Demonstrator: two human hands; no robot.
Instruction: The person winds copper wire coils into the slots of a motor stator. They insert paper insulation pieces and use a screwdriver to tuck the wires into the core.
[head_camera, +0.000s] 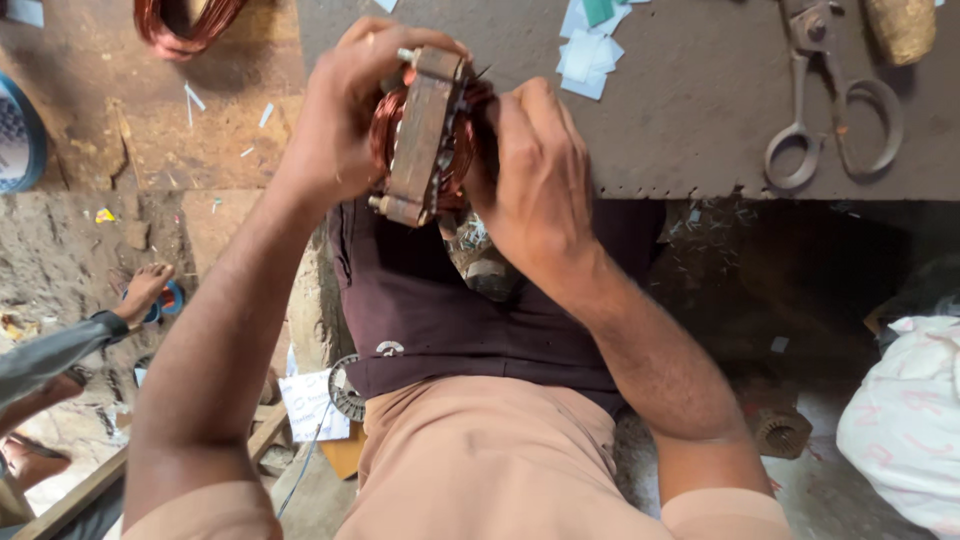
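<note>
Worktop (700, 110): a dark, worn slab across the twelve to three o'clock part of the view, its front edge running just under the hands.

White cloth bundle (905, 420): at four o'clock, low on the floor, well apart from the hands.

Motor stator (425, 135): held up in the air at twelve o'clock, over the worktop's near edge, turned edge-on to the camera. The laminated steel stack shows as a tan block; copper windings (385, 130) bulge out on both faces, so the coils appear seated in the core. Whether lacing, insulation or lead work is finished cannot be told; the far face is hidden.

Left hand (345, 110): grip closed around the stator's left face and top edge, fingers curled over it.

Right hand (535, 175): grip closed against the right face, fingertips pressed into the winding side, hidden from view.

Scissors (835, 110): lying flat on the worktop at two o'clock, untouched.

Spare copper wire coil (185, 22): at eleven o'clock.

Paper slips (585, 55): white cut pieces scattered at one o'clock, near the stator, suggesting insulation material is at hand.
</note>
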